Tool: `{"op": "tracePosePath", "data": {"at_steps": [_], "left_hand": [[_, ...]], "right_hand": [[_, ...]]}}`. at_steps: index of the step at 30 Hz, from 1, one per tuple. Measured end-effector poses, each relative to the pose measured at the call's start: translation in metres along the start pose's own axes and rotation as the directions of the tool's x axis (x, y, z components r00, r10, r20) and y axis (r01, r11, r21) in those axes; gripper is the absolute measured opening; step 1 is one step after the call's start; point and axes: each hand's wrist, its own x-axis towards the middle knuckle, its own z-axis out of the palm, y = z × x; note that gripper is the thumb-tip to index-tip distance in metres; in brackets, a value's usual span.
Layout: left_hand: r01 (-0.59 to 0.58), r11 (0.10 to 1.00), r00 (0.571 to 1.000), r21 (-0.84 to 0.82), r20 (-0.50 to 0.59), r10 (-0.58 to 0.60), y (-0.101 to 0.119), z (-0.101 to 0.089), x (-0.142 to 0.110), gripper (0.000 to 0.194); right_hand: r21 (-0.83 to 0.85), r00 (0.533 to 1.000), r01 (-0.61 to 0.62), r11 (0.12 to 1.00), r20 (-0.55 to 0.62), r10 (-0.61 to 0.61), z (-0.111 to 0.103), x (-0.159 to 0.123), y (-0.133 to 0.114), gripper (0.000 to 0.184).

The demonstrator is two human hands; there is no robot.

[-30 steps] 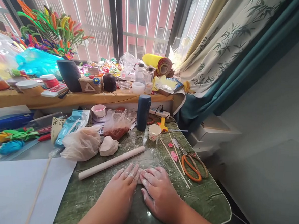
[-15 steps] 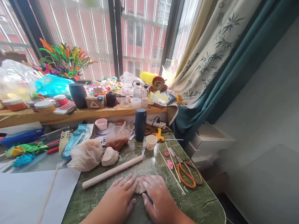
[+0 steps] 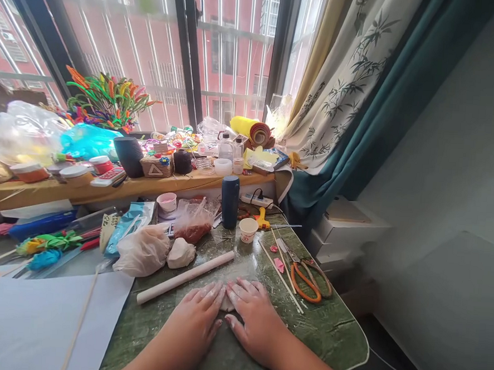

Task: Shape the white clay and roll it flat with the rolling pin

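Observation:
My left hand (image 3: 194, 321) and my right hand (image 3: 252, 316) lie side by side on the green table (image 3: 325, 335), fingers stretched out flat and dusted white. Between the fingertips shows a small pale lump of clay (image 3: 225, 302), mostly hidden under both hands, which press on it. A white rolling pin (image 3: 185, 277) lies slantwise just beyond my left hand. Another pale lump of clay (image 3: 180, 253) sits behind it, next to a crumpled plastic bag (image 3: 141, 251).
Orange-handled scissors (image 3: 306, 278) and thin wooden sticks (image 3: 279, 273) lie right of my hands. A paper cup (image 3: 248, 230), a blue bottle (image 3: 230, 201) and a bag of red stuff (image 3: 193, 222) stand further back. White paper (image 3: 21, 322) covers the left. A cluttered shelf (image 3: 125, 186) runs under the window.
The view has tilted up and drawn back a little. Both hands stay flat on the lump, with the right hand's fingers shifted slightly left over it.

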Motion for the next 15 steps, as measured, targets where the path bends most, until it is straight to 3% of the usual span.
{"op": "tracePosePath", "data": {"at_steps": [7,12,15], "left_hand": [[0.024,1.000,0.997,0.020,0.078,-0.026,0.009,0.019,-0.014,0.063],[0.037,0.999,0.991,0.016,0.128,-0.038,0.010,0.012,-0.012,0.062],[0.053,0.998,0.992,-0.017,0.116,-0.051,0.010,0.005,-0.013,0.066]], "right_hand": [[0.007,0.999,-0.017,1.000,0.030,0.016,0.003,0.005,0.003,0.046],[0.008,1.000,0.007,1.000,0.023,-0.008,0.004,0.006,0.005,0.044],[-0.011,0.999,0.024,1.000,-0.046,-0.024,0.006,0.004,0.007,0.046]]}}
